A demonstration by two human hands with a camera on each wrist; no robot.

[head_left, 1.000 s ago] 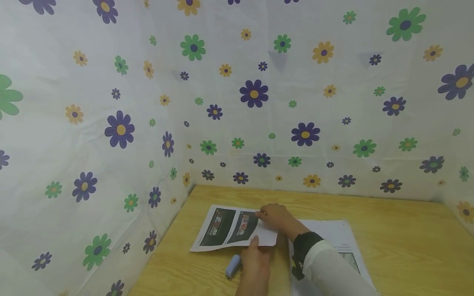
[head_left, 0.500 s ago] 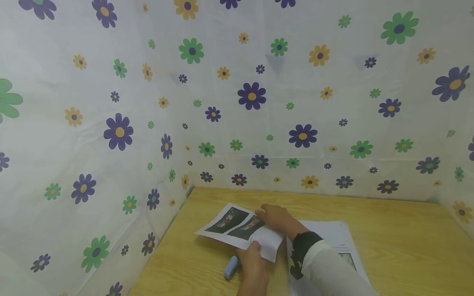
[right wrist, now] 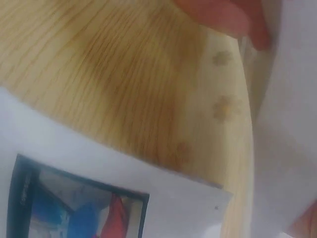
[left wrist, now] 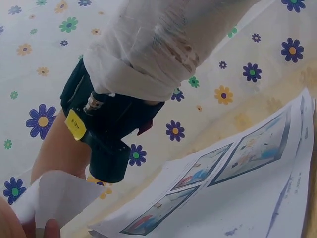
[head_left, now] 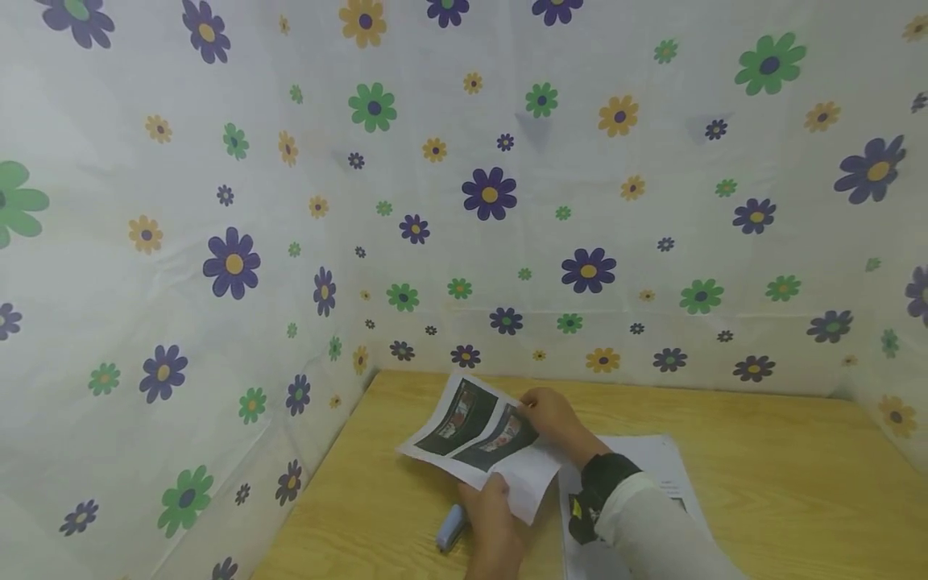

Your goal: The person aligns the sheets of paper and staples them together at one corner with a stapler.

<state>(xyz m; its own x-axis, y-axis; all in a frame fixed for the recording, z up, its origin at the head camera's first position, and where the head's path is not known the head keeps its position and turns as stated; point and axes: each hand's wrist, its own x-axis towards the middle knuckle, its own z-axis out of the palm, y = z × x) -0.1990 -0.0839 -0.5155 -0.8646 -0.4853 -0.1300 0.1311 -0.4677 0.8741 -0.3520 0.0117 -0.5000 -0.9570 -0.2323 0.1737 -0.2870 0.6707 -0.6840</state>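
A printed paper sheet with two dark pictures is lifted off the table and bends between my hands. Its near edge is gripped by my left hand, thumb on top. At the far right edge, my right hand pinches the sheet. The right wrist view shows the paper's pale back close up, with right-hand fingers at the top. Just left of my left hand lies a small light-blue object, perhaps a stapler.
A stack of printed sheets lies on the wooden table, partly under my right forearm. Pictures show on its top page in the left wrist view. A flower-patterned curtain encloses the table at the back and sides.
The printed sheet has risen from nearly flat on the table and tilted up, its left end bending upward. Both hands keep their hold and have shifted slightly. The blue object stays on the table.
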